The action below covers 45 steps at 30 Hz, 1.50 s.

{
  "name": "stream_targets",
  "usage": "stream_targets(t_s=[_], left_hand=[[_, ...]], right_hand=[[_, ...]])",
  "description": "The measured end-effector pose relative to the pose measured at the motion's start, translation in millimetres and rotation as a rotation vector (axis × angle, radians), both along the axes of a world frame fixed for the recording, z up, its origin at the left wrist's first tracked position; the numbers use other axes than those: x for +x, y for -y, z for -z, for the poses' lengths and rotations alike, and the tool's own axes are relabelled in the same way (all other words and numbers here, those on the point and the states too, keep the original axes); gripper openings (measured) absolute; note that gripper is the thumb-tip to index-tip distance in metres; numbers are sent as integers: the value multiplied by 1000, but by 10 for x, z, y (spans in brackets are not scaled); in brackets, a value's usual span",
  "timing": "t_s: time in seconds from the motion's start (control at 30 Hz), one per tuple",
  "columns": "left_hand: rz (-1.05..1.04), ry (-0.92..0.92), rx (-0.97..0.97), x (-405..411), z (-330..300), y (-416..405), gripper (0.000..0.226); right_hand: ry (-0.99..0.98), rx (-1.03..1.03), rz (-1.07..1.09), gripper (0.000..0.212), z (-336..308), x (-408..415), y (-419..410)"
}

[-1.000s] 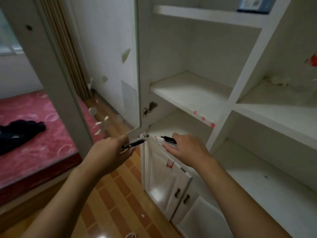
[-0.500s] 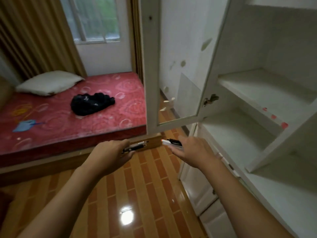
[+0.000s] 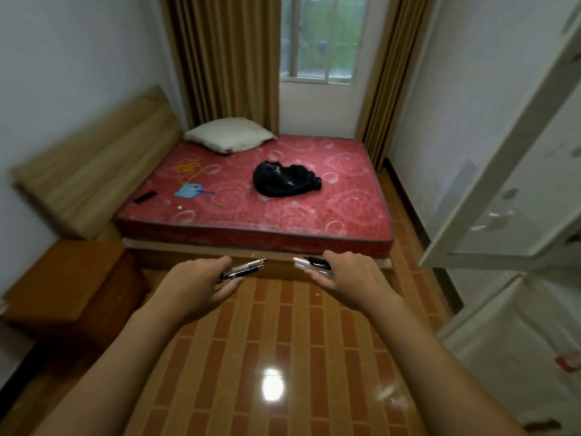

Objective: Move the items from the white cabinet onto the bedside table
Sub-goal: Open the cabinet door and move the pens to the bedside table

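gripping slim dark pens (image 3: pixel 243 268), left hand (image 3: pixel 196 284)

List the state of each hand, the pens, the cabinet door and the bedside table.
Left hand: grips dark pens.
Right hand: grips white pens.
Cabinet door: open.
Bedside table: nothing visible on top, pens not yet delivered.

View swung off white cabinet (image 3: pixel 518 325) toward bed (image 3: pixel 257 199); bedside table (image 3: pixel 66 278) now visible at left.
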<state>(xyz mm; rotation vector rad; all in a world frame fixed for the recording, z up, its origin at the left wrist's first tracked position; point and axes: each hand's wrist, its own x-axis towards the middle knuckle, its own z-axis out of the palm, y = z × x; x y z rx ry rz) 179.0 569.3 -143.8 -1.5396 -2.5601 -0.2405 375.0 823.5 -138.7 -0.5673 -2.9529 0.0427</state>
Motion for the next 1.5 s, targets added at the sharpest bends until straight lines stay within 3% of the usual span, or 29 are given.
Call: stream_targets(t_s=[0.3,0.77,1.23,1.5], left_hand=[[-266,28,0,-1130,-2,1879,24],[-714,117,94,-1790,163,3835,26],[-893,141,25,-3672,161,4028,26],[-888,169,16,-4635,208,3874,26]], right_hand=[[21,-1,-249,43,-39,-1807,1449],[56,-44,-642,48,90,-3954,3094],[18,-117,-804,53,416,-6407,3362],[0,-141,-799,76,455,-7470,3284]])
